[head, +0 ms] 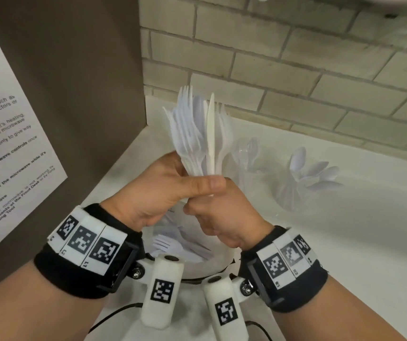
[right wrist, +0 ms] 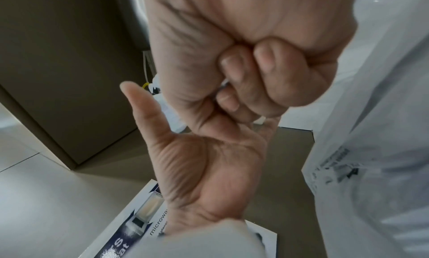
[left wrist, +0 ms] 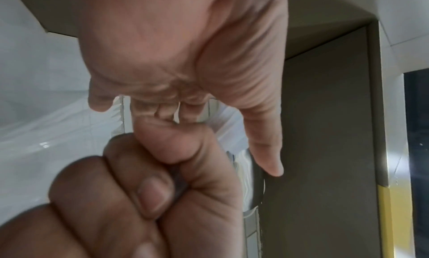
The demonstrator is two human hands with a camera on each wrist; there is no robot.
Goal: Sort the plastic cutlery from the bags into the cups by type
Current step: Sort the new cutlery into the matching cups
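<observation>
A bundle of white plastic cutlery (head: 197, 129), with forks, spoons and a knife mixed, stands upright above the counter. My left hand (head: 168, 190) grips it from the left, thumb laid across the handles. Just below, my right hand (head: 222, 217) is a fist round the handle ends. In the left wrist view my left hand (left wrist: 185, 50) sits above my right fist (left wrist: 139, 197). The right wrist view has the right fist (right wrist: 255, 50) over my left palm (right wrist: 204, 161). An open white bag (head: 180, 247) with more cutlery lies under the hands. A clear cup of forks (head: 246, 156) and a clear cup of spoons (head: 303, 178) stand to the right.
A brown panel (head: 74, 94) with a microwave notice (head: 8, 148) stands close on the left. A pale brick wall (head: 296, 70) runs behind the white counter (head: 345, 242). The printed bag (right wrist: 371, 151) hangs beside my right wrist. Black cables (head: 114, 316) lie near the front edge.
</observation>
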